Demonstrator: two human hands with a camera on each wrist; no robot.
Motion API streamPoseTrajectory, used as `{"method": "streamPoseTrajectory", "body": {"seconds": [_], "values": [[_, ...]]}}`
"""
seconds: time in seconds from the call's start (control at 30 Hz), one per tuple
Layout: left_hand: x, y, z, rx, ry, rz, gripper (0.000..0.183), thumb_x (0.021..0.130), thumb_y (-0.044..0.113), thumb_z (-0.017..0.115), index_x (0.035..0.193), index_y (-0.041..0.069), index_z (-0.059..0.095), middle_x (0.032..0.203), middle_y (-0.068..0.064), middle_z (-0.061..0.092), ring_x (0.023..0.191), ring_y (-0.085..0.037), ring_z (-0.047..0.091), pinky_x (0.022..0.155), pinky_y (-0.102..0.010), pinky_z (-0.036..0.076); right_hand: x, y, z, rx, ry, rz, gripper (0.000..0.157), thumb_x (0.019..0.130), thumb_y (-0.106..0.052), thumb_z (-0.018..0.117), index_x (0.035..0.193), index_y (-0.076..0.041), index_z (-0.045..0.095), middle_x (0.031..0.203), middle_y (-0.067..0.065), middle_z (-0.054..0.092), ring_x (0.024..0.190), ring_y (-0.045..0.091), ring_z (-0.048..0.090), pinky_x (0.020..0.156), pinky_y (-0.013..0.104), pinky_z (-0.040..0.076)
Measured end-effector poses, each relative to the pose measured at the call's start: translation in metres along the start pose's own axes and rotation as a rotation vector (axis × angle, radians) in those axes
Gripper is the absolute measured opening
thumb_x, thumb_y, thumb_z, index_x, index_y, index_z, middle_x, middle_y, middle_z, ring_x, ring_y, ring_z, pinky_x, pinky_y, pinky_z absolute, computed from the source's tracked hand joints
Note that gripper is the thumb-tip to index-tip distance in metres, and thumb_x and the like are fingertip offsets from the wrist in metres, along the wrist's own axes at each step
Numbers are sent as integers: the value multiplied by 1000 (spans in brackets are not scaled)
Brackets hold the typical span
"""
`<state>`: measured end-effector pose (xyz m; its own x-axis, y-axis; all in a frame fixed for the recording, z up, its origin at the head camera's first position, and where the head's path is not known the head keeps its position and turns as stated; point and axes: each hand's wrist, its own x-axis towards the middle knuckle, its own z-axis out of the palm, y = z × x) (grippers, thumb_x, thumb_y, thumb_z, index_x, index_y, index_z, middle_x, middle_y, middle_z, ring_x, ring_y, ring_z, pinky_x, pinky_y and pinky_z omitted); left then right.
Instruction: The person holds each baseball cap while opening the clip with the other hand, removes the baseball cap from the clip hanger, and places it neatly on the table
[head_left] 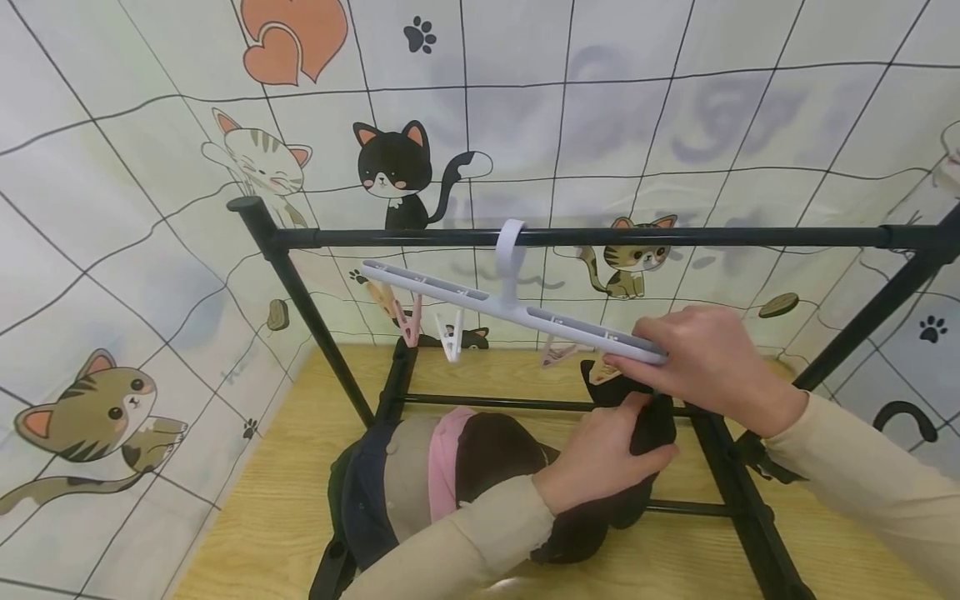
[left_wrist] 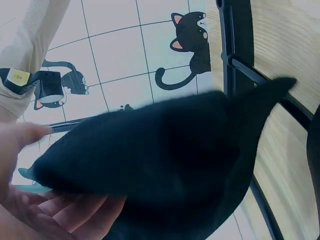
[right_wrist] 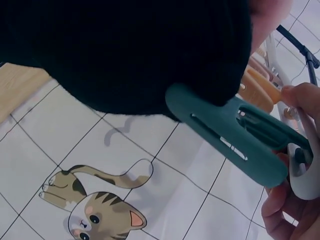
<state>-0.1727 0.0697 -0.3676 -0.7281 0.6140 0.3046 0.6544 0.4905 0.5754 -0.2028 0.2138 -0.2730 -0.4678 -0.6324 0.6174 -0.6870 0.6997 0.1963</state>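
A pale lavender clip hanger (head_left: 461,293) hangs by its hook from a black bar, tilted down to the right. My right hand (head_left: 708,362) grips its lower right end. Below that end, my left hand (head_left: 603,454) pinches a dark cloth piece (left_wrist: 165,150) between thumb and fingers; its exact kind is unclear. In the right wrist view, a green clip (right_wrist: 225,132) on the hanger meets the cloth's edge; whether it bites the cloth cannot be told. A pink clip (head_left: 408,321) and a white clip (head_left: 451,335) dangle from the hanger's left half.
A black rack with a top bar (head_left: 750,237) stands on the wood-grain surface (head_left: 255,517). Within its base lies a row of overlapping soft cloth pieces: navy (head_left: 366,500), beige (head_left: 407,467), pink (head_left: 446,458) and dark brown (head_left: 495,458). A cat-patterned sheet (head_left: 510,125) hangs behind.
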Motion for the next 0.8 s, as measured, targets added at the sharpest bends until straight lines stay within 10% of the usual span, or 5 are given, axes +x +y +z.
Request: {"method": "streamPoseTrajectory", "body": {"seconds": [0.33,0.8], "values": [[2,-1,1,-27,73,16,37,85,6,53,122,7,45,57,8,47,47,1,39,44,-12,31,-3,2,-2,113,-97,87,26,69,-40,72,76,-19,59,60,-14,47,46,0,36,41,21,30],[1,-1,-3,-59,78,-8,31,87,4,50,118,5,48,55,6,42,44,0,39,45,-12,32,-35,29,-12,686,-490,293,43,77,-25,70,115,-22,51,102,-6,56,86,11,51,70,37,41]]}}
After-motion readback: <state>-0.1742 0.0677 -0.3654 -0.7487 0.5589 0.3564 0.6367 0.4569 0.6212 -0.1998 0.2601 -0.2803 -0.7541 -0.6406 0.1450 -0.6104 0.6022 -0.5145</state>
